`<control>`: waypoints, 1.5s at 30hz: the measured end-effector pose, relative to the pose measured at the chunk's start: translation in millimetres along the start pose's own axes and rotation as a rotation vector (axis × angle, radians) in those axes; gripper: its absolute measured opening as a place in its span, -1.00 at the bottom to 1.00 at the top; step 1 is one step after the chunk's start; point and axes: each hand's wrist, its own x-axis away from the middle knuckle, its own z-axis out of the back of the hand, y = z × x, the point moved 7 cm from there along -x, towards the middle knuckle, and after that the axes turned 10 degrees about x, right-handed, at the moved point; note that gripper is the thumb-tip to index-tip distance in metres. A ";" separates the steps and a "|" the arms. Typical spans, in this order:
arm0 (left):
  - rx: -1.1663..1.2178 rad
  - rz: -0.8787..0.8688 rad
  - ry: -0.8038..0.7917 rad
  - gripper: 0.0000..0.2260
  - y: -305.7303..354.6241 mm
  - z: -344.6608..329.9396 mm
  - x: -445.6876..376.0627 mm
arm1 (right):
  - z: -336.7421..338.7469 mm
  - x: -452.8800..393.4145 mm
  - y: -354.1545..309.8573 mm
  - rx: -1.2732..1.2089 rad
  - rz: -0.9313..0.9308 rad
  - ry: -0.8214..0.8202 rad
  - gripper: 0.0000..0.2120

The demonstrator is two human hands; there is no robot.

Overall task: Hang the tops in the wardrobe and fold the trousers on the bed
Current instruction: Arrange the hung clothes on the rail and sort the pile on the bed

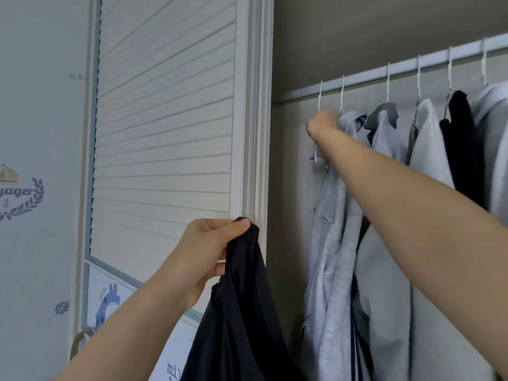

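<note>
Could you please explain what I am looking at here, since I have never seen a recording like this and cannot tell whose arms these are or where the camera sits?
There is no machine: the camera is worn on a person's head, so both bare arms are their own, seen from above and behind. This is the only view. They stand at an open wardrobe with a slatted door on the left. The left hand pinches a dark top, which hangs down from it and is not yet hung. The right hand reaches up to a white hanger at the left end of the rail, its fingers curled around it. Further right, grey, white and black tops already hang on the rail. No bed or trousers are in view.
</note>
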 end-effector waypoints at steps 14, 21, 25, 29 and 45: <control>-0.025 -0.011 0.142 -0.82 3.0 -1.6 9.2 | 61.0 129.7 20.6 -1.013 -0.050 -0.395 -0.82; -0.107 0.042 0.339 -0.90 -7.9 -18.3 43.8 | 124.2 245.1 124.8 -1.232 -0.102 -0.490 -0.69; -0.349 0.047 0.388 -0.84 -13.1 -27.5 75.3 | 140.6 313.0 182.7 -1.419 -0.147 -0.571 -0.66; -0.579 0.018 0.397 -0.74 -9.9 -32.4 108.5 | 141.5 364.9 223.8 -1.511 -0.108 -0.733 -0.70; -0.652 0.041 0.428 -0.80 18.8 2.7 175.6 | 133.4 448.5 270.4 -1.346 0.018 -1.155 -0.73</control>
